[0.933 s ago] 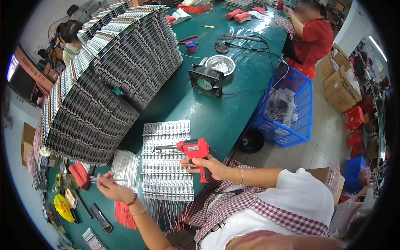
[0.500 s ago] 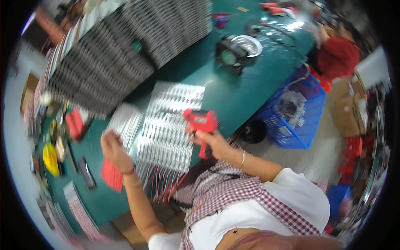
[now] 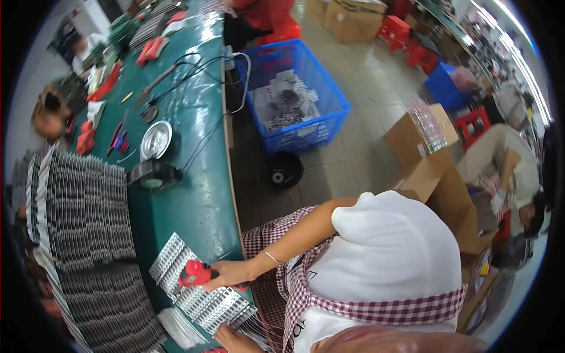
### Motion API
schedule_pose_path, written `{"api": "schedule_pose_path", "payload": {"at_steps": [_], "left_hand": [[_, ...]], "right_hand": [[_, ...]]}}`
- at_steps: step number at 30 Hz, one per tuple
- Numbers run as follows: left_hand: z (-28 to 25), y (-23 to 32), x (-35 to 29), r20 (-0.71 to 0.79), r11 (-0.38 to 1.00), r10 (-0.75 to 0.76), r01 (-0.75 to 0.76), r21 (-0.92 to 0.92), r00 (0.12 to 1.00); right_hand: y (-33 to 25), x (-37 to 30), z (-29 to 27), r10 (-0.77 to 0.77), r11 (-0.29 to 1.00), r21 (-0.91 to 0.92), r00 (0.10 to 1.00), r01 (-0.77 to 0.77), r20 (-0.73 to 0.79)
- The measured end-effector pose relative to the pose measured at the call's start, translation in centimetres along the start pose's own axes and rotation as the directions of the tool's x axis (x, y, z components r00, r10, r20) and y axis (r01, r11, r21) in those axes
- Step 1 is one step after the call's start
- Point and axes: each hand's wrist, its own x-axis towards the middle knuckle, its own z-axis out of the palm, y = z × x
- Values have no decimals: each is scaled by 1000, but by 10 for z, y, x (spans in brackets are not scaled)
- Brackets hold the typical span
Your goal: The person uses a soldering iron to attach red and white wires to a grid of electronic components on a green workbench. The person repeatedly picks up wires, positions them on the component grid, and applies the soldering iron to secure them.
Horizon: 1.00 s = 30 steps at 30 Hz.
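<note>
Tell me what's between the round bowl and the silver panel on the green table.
In the head view, a black fan stands between them, close to the bowl, and green tabletop runs from the fan to the panel.

Tube lights (image 3: 528,76) glow at far right; glare streaks the green table (image 3: 197,203), and the near metal strips (image 3: 207,306) gleam. Fisheye distortion bends the edges; the far left is blurred.

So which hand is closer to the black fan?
Right. The right hand grips the red gun, some way below the fan in the picture; the left hand is farther down, near the picture's bottom edge.
</note>
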Motion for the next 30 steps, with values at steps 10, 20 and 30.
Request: {"api": "schedule_pose_path", "payload": {"at_steps": [10,20,30], "left_hand": [[-15,32,-13,-149,987,65,-85,-133,987],[-34,41,12,-867,946,-194,-147,-289,460],[-6,-21,36,-621,620,-720,-114,-776,311]], "right_hand": [[10,-27,13,-119,985,119,992,122,-32],[20,-27,6,-67,980,192,993,47,102],[-6,-34,5,18,988,154,997,-28,71]]}}
